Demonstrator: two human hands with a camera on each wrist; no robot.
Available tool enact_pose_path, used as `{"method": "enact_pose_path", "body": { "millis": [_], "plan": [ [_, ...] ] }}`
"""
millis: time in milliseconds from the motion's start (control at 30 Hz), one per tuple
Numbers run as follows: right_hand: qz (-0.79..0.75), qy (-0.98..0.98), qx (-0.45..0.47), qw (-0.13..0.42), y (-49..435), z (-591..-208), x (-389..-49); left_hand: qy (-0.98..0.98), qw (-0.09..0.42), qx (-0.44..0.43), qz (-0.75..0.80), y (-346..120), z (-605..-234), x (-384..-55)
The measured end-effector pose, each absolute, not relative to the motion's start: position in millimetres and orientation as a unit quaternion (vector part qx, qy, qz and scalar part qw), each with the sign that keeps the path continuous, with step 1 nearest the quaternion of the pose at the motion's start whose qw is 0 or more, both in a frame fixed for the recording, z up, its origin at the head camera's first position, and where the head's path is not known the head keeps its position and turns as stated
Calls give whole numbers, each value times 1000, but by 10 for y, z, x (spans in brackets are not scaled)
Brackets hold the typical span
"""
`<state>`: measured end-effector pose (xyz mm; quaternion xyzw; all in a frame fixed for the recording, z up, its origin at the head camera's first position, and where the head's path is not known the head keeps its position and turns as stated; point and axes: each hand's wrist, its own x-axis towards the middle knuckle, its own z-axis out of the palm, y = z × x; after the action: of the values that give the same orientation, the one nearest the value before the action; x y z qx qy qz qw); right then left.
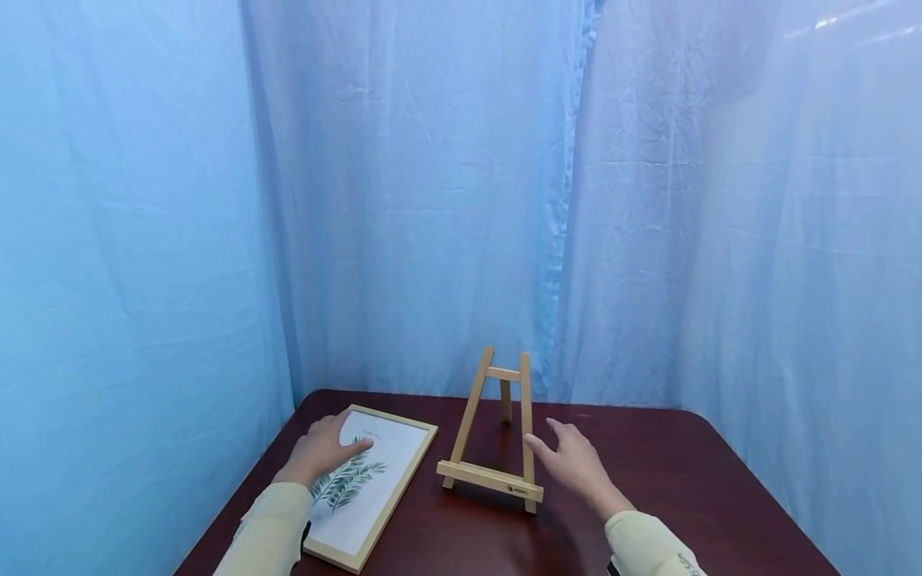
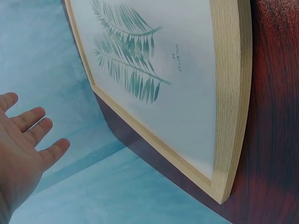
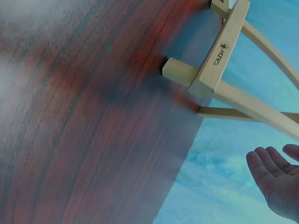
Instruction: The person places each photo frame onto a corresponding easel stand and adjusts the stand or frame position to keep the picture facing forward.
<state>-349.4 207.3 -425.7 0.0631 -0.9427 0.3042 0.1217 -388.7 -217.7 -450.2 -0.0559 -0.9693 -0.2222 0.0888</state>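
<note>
A light wooden picture frame (image 1: 403, 488) with a green leaf print lies flat on the left of the table. My left hand (image 1: 326, 450) hovers over its left side, fingers spread and relaxed, holding nothing; the left wrist view shows the frame's near corner (image 2: 220, 186) and the hand (image 2: 28, 144) apart from it. A small wooden easel (image 1: 490, 478) stands upright in the middle of the table. Beside its right leg is my right hand (image 1: 572, 462), thumb and fingers extended. In the right wrist view, a gap separates that hand (image 3: 278, 182) from the easel's ledge (image 3: 219, 51).
The dark red wooden table (image 1: 648, 464) has rounded far corners. Light blue curtains (image 1: 432, 200) hang behind it and on both sides, close to the table's edges. The easel's rear leg (image 1: 507, 400) reaches back behind its front legs.
</note>
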Motion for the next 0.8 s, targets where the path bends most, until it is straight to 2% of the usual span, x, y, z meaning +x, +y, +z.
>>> {"method": "enact_pose_path", "body": {
  "millis": [800],
  "plan": [
    [358,-921,66,136,1692,-4327,-3450,-959,74,-20,-272,-2337,-4437,-3906]
  ]
}}
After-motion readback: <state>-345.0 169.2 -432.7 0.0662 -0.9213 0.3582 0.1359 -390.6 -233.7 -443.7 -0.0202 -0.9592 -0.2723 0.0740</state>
